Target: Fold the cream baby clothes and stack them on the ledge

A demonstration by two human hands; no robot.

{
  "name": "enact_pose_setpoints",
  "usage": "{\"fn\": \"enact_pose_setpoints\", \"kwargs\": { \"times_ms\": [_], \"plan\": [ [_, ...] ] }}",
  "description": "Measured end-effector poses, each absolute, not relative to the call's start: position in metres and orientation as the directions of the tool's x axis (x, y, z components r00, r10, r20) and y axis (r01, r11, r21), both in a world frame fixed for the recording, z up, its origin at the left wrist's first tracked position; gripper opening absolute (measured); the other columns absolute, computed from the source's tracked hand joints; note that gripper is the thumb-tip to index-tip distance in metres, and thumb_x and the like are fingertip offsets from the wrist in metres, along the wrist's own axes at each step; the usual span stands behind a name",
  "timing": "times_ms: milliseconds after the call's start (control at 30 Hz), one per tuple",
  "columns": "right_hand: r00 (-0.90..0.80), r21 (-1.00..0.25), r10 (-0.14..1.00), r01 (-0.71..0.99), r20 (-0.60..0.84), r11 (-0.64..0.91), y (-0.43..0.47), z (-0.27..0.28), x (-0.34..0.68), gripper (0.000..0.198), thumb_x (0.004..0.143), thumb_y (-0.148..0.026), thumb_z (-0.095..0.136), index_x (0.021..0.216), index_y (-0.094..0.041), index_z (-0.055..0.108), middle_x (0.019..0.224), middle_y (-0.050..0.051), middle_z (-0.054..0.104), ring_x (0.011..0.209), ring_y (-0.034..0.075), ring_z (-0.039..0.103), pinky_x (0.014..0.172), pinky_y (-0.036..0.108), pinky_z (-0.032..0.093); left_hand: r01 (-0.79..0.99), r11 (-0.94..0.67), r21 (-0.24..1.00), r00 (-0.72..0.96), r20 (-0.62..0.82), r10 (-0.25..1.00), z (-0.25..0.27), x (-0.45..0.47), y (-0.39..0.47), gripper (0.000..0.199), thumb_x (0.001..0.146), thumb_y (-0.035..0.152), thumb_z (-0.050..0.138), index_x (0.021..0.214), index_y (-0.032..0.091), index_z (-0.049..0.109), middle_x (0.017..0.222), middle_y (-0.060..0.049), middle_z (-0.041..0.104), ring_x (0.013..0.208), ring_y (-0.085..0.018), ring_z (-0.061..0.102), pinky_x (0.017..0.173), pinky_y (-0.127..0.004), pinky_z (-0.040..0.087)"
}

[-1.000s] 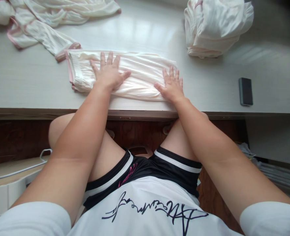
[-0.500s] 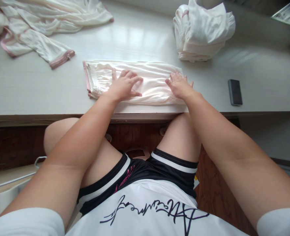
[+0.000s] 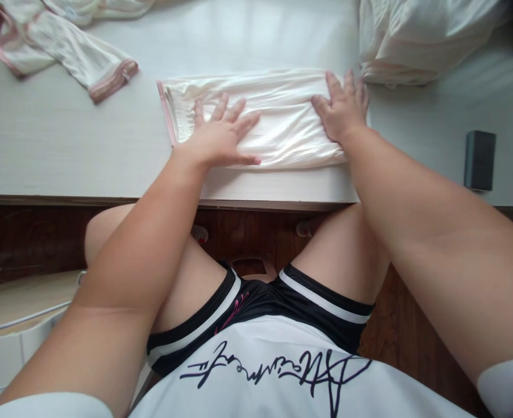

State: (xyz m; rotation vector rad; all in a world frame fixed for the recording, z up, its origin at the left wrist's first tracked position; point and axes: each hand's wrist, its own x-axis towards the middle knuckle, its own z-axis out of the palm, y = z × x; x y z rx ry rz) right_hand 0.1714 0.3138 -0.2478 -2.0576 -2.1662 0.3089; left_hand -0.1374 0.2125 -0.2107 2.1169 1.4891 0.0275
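Note:
A cream-white garment [image 3: 286, 130] with pink trim on its left edge lies folded into a flat, long rectangle near the table's front edge. Its elastic gathers show at the left end; which kind of garment it is I cannot tell. My left hand [image 3: 224, 133] rests on its left half, fingers spread. At the right end my right hand [image 3: 343, 110] lies flat with its fingers apart, pressing on the cloth. Neither hand grips anything.
Loose cream clothing with pink cuffs [image 3: 78, 52] spreads over the table's [image 3: 65, 139] back left. A stack of folded cream cloth [image 3: 417, 40] stands at the back right. A dark phone-like block [image 3: 480, 161] lies to the right, close to the front edge.
The view has shifted, so the table things sit higher or farther out. Both hands stay on the garment; the left fingers are spread wider and the right hand lies flatter.

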Motion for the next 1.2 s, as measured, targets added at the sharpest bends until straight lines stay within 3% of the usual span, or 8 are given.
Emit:
{"fn": "enact_pose_setpoints", "kwargs": {
  "times_ms": [167, 267, 433, 533, 733, 933, 1033, 1200],
  "plan": [
    [-0.095, -0.196, 0.993, 0.977, -0.07, 0.08, 0.331, -0.239, 0.175, 0.07, 0.102, -0.056, 0.049, 0.162, -0.025, 0.031, 0.169, 0.018, 0.011, 0.157, 0.038, 0.008, 0.122, 0.059, 0.005, 0.904, -0.072, 0.421, 0.213, -0.299, 0.93, -0.201, -0.148, 0.228, 0.086, 0.09, 0.074, 0.038, 0.165, 0.035, 0.019, 0.171, 0.011, 0.003, 0.159, -0.029, -0.006, 0.126, -0.06, -0.011],
    [-0.155, -0.168, 0.988, 0.973, 0.027, 0.158, 0.332, -0.238, 0.179, 0.066, 0.1, -0.044, 0.058, 0.158, -0.021, 0.038, 0.17, 0.018, 0.01, 0.157, 0.031, 0.014, 0.124, 0.05, 0.015, 0.922, -0.029, 0.385, 0.16, -0.312, 0.936, -0.202, -0.145, 0.237, 0.082, 0.097, 0.064, 0.034, 0.166, 0.023, 0.014, 0.172, 0.004, -0.002, 0.159, -0.029, -0.009, 0.126, -0.059, -0.009],
    [-0.129, -0.127, 0.957, 0.978, 0.261, 0.166, 0.322, -0.238, 0.181, 0.028, 0.101, -0.032, 0.056, 0.126, -0.021, 0.065, 0.144, 0.011, 0.054, 0.138, 0.026, 0.046, 0.113, 0.046, 0.033, 0.946, -0.017, 0.324, 0.104, -0.252, 0.962, -0.214, -0.136, 0.239, 0.09, 0.093, 0.068, 0.041, 0.166, 0.028, 0.009, 0.172, 0.005, -0.005, 0.158, -0.031, -0.01, 0.125, -0.06, -0.011],
    [-0.052, -0.13, 0.97, 0.988, 0.239, 0.085, 0.316, -0.242, 0.182, 0.024, 0.104, -0.032, 0.05, 0.113, -0.018, 0.067, 0.127, 0.013, 0.061, 0.124, 0.028, 0.051, 0.107, 0.046, 0.037, 0.94, -0.074, 0.333, 0.132, -0.154, 0.979, -0.221, -0.135, 0.236, 0.09, 0.095, 0.071, 0.037, 0.166, 0.022, 0.013, 0.173, -0.002, -0.001, 0.158, -0.034, -0.006, 0.123, -0.064, -0.01],
    [-0.097, -0.286, 0.979, 0.947, 0.177, 0.146, 0.294, -0.252, 0.187, 0.025, 0.104, -0.027, 0.051, 0.125, -0.018, 0.061, 0.136, 0.008, 0.055, 0.122, 0.015, 0.046, 0.114, 0.031, 0.031, 0.93, -0.133, 0.343, 0.18, -0.109, 0.978, -0.226, -0.138, 0.231, 0.096, 0.087, 0.085, 0.031, 0.164, 0.03, 0.016, 0.172, 0.01, -0.001, 0.158, -0.027, -0.004, 0.126, -0.059, -0.008],
    [-0.096, -0.353, 0.994, 0.929, 0.057, 0.11, 0.256, -0.256, 0.19, 0.056, 0.099, -0.033, 0.056, 0.149, -0.014, 0.043, 0.163, 0.008, 0.036, 0.151, 0.021, 0.023, 0.128, 0.045, 0.012, 0.93, -0.116, 0.349, 0.173, -0.138, 0.975, -0.233, -0.137, 0.22, 0.108, 0.071, 0.099, 0.02, 0.162, 0.042, 0.01, 0.165, 0.029, -0.011, 0.157, -0.023, -0.01, 0.124, -0.046, -0.018],
    [-0.114, -0.358, 0.993, 0.927, 0.007, 0.109, 0.238, -0.26, 0.193, 0.068, 0.097, -0.042, 0.055, 0.156, -0.016, 0.033, 0.167, 0.007, 0.026, 0.156, 0.028, 0.013, 0.128, 0.054, 0.005, 0.929, -0.107, 0.354, 0.177, -0.171, 0.969, -0.227, -0.132, 0.203, 0.117, 0.065, 0.102, 0.013, 0.163, 0.037, 0.008, 0.168, 0.022, -0.007, 0.156, -0.021, -0.011, 0.12, -0.043, -0.023],
    [-0.176, -0.358, 0.984, 0.92, -0.008, 0.161, 0.211, -0.265, 0.188, 0.08, 0.093, -0.063, 0.049, 0.161, -0.028, 0.027, 0.169, 0.004, 0.02, 0.157, 0.036, 0.004, 0.125, 0.066, 0.001, 0.958, -0.069, 0.278, 0.144, -0.259, 0.955, -0.215, -0.123, 0.17, 0.129, 0.06, 0.105, 0.016, 0.164, 0.029, 0.015, 0.169, 0.007, 0.025, 0.155, -0.022, -0.022, 0.121, -0.042, -0.02]
  ]
}}
